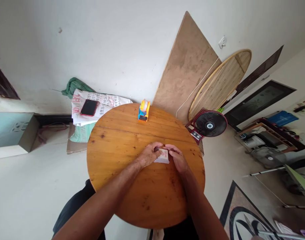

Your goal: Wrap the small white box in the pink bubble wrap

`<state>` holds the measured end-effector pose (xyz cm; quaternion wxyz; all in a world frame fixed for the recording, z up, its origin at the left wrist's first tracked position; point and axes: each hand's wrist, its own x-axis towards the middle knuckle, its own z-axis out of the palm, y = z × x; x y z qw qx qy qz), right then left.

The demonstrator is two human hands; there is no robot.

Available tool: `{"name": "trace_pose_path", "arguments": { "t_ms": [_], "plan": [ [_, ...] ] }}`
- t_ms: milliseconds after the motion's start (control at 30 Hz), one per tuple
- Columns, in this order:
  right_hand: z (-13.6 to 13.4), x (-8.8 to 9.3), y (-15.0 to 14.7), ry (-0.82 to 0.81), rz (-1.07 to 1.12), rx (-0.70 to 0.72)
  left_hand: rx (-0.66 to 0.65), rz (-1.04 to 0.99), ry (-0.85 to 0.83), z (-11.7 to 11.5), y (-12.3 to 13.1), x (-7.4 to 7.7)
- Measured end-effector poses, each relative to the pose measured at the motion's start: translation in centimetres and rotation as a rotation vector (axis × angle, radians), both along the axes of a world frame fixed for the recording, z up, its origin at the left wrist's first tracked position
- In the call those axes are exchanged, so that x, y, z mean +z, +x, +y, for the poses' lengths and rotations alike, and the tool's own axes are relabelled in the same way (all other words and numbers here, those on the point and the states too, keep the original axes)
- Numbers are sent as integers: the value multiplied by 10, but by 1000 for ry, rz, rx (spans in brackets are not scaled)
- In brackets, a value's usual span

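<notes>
A small white and pink box [163, 156] lies near the middle of the round wooden table [122, 146]. My left hand [149, 155] grips its left side with curled fingers. My right hand [177, 159] closes on its right side, thumb and fingers on the box. Both forearms reach in from the bottom edge. A yellow and blue tape dispenser [144, 110] stands at the table's far edge, well apart from my hands.
A red phone [89, 107] lies on a printed white sack [105, 101] left of the table. A small black fan [209, 125] stands on the floor to the right. A wooden board [187, 66] and a round tabletop [221, 81] lean on the wall.
</notes>
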<state>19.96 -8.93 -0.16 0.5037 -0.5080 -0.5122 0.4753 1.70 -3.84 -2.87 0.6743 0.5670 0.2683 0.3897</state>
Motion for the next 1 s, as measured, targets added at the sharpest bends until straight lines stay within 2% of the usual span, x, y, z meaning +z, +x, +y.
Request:
{"name": "trace_pose_path", "arguments": {
  "t_ms": [133,200,267,333,467,600,667,833,1000],
  "plan": [
    [0,39,5,-68,-198,432,-40,-22,5,1,-2,2],
    [2,51,7,-50,-353,464,-41,-28,-11,1,-2,2],
    [7,51,9,-5,-445,414,-43,-37,-43,1,-2,3],
    [14,43,12,38,-462,364,-37,-43,-79,0,-2,5],
    [28,19,15,95,-330,300,-12,-23,-115,-3,-3,9],
    [29,8,9,118,-243,167,8,15,-130,-6,-3,13],
    [25,8,5,124,-251,120,44,39,-107,-8,-2,16],
    [18,15,5,238,-290,70,97,281,55,-16,0,23],
    [16,24,15,296,-241,-23,-9,181,59,-27,4,23]
  ]
}}
